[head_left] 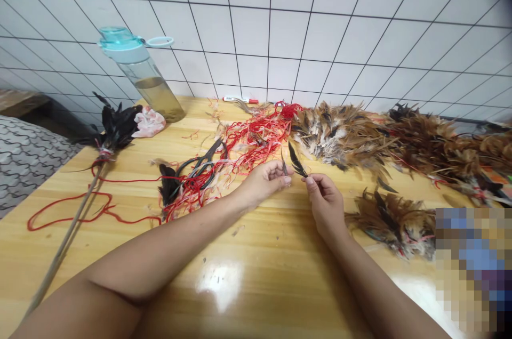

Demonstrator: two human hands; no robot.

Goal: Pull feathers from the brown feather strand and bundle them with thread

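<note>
Over the middle of the table, my left hand (pixel 272 176) pinches a thin dark feather (pixel 284 162) that points upward. Just to its right, my right hand (pixel 325 198) holds a black feather (pixel 297 159) between thumb and fingers, its tip up and to the left. The hands are close together but apart. Behind my left hand lies a tangle of red string (pixel 260 139) with pale strands. Black-handled scissors (pixel 204 163) lie partly under the string. On the left rests a stick (pixel 70 237) with a tuft of black feathers (pixel 118 126) tied at its far end.
A bottle (pixel 154 88) with a light blue lid stands at the back left, beside crumpled pinkish paper (pixel 149 121). Brown feather bundles (pixel 348 134) line the back right; another bundle (pixel 396 222) lies nearer. A red-and-white marker (pixel 240 99) lies by the tiled wall (pixel 252 30).
</note>
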